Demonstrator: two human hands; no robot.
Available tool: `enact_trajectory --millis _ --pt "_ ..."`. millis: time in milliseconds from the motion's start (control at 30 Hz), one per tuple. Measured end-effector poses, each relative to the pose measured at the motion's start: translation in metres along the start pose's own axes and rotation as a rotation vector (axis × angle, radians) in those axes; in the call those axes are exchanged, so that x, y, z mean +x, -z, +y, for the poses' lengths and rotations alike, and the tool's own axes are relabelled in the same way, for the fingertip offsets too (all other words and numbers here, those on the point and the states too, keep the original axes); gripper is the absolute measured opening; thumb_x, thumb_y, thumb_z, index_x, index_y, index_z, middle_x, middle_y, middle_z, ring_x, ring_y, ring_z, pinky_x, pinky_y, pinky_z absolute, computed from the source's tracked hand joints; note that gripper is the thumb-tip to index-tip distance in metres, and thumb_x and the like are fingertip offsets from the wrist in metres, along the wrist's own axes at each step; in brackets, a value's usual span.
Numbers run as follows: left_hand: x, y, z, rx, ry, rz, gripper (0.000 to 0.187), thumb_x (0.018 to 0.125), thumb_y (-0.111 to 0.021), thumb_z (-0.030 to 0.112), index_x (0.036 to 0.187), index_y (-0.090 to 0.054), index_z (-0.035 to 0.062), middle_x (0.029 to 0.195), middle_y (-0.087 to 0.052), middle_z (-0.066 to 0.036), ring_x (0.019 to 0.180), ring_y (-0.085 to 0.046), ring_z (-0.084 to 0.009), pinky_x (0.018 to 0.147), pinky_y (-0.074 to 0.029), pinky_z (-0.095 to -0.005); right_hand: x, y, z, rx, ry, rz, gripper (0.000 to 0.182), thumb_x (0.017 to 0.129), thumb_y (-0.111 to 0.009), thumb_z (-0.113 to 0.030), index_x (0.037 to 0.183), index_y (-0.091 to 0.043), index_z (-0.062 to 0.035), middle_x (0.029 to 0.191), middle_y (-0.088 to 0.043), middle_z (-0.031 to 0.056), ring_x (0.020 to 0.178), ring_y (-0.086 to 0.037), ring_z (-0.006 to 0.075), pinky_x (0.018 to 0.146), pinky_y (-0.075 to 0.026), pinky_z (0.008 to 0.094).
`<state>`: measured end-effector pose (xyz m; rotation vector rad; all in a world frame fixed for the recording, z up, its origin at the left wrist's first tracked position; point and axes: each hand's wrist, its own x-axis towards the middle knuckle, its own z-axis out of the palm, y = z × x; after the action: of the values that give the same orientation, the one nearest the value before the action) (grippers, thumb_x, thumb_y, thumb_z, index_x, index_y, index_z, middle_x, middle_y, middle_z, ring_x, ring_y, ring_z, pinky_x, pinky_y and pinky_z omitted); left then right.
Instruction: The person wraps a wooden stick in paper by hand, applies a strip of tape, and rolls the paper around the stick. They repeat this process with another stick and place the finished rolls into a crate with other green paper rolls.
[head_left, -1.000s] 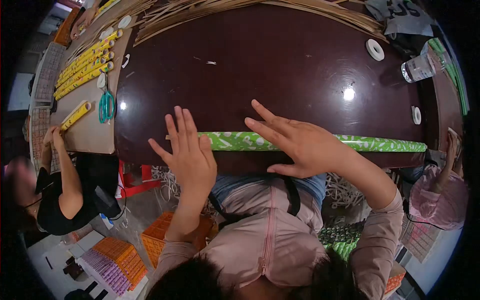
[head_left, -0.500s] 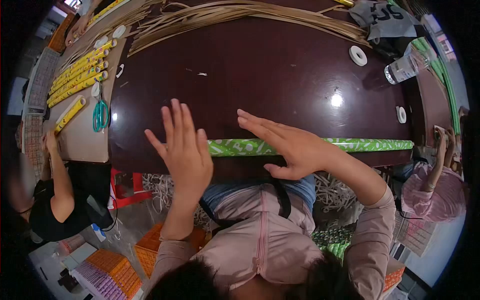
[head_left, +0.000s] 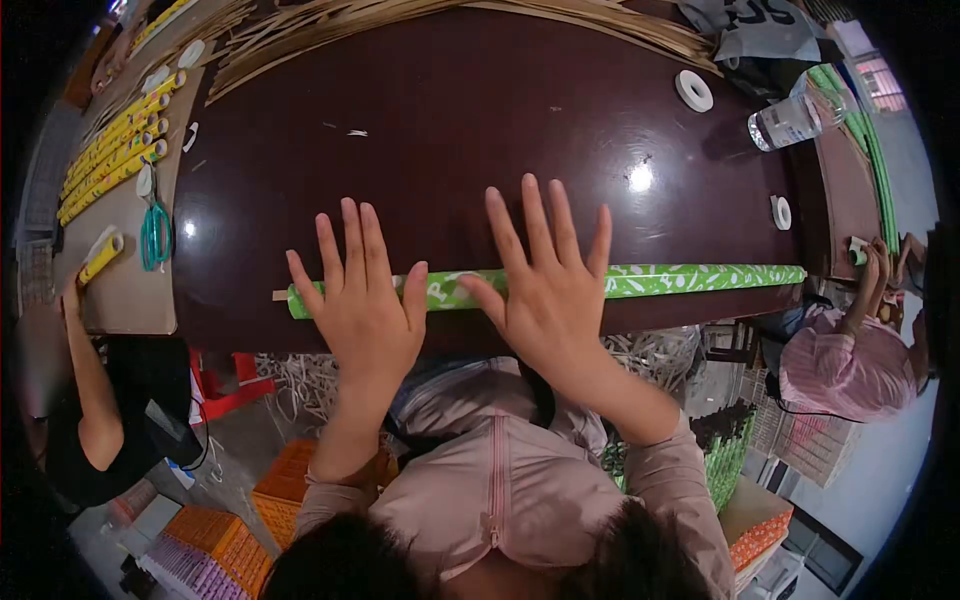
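Note:
A long roll of green patterned paper (head_left: 700, 277) lies along the near edge of the dark brown table (head_left: 470, 130). My left hand (head_left: 362, 300) lies flat on the roll near its left end, fingers spread. Flat on the roll's middle rests my right hand (head_left: 545, 285), its fingers spread too. A thin stick pokes out of the roll's left end (head_left: 281, 295).
White tape rolls (head_left: 693, 90) (head_left: 780, 212) and a plastic bottle (head_left: 790, 120) sit at the right. Thin wooden strips (head_left: 400, 18) pile along the far edge. Yellow rolls (head_left: 105, 160) and teal scissors (head_left: 155, 232) lie on the left table. Other people (head_left: 850, 350) work at both sides.
Both hands have moved onto the roll and lie flat on it. My right hand has turned from pointing left to pointing away from me. The roll's left end now shows.

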<state>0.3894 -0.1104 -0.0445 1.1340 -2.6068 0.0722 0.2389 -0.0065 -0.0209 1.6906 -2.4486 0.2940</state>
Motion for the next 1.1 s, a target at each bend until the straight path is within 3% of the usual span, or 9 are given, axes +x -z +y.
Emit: enact_trajectory --millis 100,200,267,433,500,600,767,867,1100 --pt "0.001 0.0 -0.003 -0.001 -0.028 -0.015 0.065 0.098 -0.048 0.043 0.147 -0.038 0.0017 0.151 -0.041 -0.014 0.144 -0.03 -0.0354 0.115 -0.011 -0.0605 -0.016 0.006 0.022 -0.11 -0.106 -0.034 0.071 0.093 -0.044 -0.061 0.149 -0.039 -0.0177 0.152 -0.037 0.0167 0.143 -0.028 0.0368 0.113 -0.005 0.0664" --pt "0.001 0.001 -0.003 0.008 -0.027 -0.036 0.062 0.101 -0.04 0.041 0.15 -0.033 0.0036 0.152 -0.039 -0.014 0.144 -0.028 -0.0364 0.116 -0.008 -0.0597 -0.033 0.011 0.042 -0.186 -0.17 -0.041 0.071 0.095 -0.046 -0.053 0.151 -0.034 -0.0122 0.156 -0.032 0.0131 0.147 -0.021 0.0337 0.115 0.002 0.0614" --pt "0.0 0.001 -0.002 0.008 -0.03 -0.04 0.061 0.101 -0.04 0.04 0.15 -0.033 0.0037 0.153 -0.039 -0.014 0.145 -0.027 -0.0361 0.116 -0.008 -0.0596 -0.042 0.012 0.056 -0.054 -0.192 -0.04 0.07 0.096 -0.043 -0.056 0.15 -0.036 -0.0131 0.154 -0.033 0.0157 0.146 -0.024 0.0364 0.114 0.001 0.0632" --pt "0.0 0.004 -0.001 0.034 -0.041 -0.075 0.068 0.098 -0.046 0.045 0.15 -0.032 0.0042 0.154 -0.036 -0.014 0.146 -0.024 -0.0366 0.116 -0.007 -0.0607 -0.047 0.019 0.066 0.154 -0.178 -0.05 0.06 0.098 -0.049 -0.04 0.148 -0.037 -0.0072 0.154 -0.033 0.0156 0.146 -0.023 0.0352 0.116 -0.001 0.0596" --pt "0.002 0.009 0.002 0.024 -0.049 -0.069 0.087 0.087 -0.055 0.063 0.147 -0.039 0.0026 0.151 -0.041 -0.013 0.144 -0.026 -0.0383 0.114 -0.007 -0.0626 -0.045 0.022 0.06 0.401 -0.179 0.037 0.057 0.096 -0.056 -0.031 0.145 -0.039 -0.0048 0.152 -0.036 0.0161 0.146 -0.023 0.0349 0.116 -0.001 0.0586" --pt "0.001 0.009 0.001 0.041 -0.058 -0.079 0.098 0.08 -0.058 0.072 0.146 -0.04 0.0025 0.151 -0.041 -0.014 0.145 -0.024 -0.039 0.114 -0.007 -0.0636 -0.038 0.023 0.037 0.486 -0.162 0.003 0.059 0.092 -0.063 -0.028 0.142 -0.043 -0.0031 0.149 -0.039 0.0159 0.145 -0.026 0.0349 0.116 -0.002 0.0594" --pt "0.001 0.009 0.002 0.047 -0.059 -0.097 0.1 0.078 -0.059 0.073 0.146 -0.04 0.0022 0.151 -0.04 -0.015 0.145 -0.024 -0.04 0.114 -0.008 -0.0636 -0.032 0.013 0.022 0.354 -0.213 0.015 0.057 0.09 -0.067 -0.027 0.138 -0.047 -0.007 0.148 -0.043 0.0125 0.147 -0.024 0.0322 0.116 0.002 0.0556" --pt "0.0 0.008 0.0 0.049 -0.053 -0.111 0.1 0.078 -0.061 0.071 0.146 -0.04 0.0023 0.151 -0.039 -0.016 0.145 -0.024 -0.0406 0.114 -0.008 -0.0634 -0.032 0.017 0.024 0.365 -0.195 0.011 0.055 0.087 -0.069 -0.029 0.132 -0.051 -0.0034 0.144 -0.046 0.0154 0.145 -0.026 0.0355 0.115 -0.004 0.0591" --pt "-0.003 0.008 0.0 0.026 -0.036 -0.127 0.1 0.077 -0.064 0.068 0.147 -0.038 0.0025 0.152 -0.038 -0.016 0.145 -0.023 -0.0404 0.114 -0.006 -0.0636 -0.036 0.024 0.03 0.548 -0.216 0.012 0.064 0.077 -0.073 -0.01 0.135 -0.046 -0.0039 0.148 -0.041 0.0168 0.147 -0.02 0.0368 0.116 -0.001 0.0574"
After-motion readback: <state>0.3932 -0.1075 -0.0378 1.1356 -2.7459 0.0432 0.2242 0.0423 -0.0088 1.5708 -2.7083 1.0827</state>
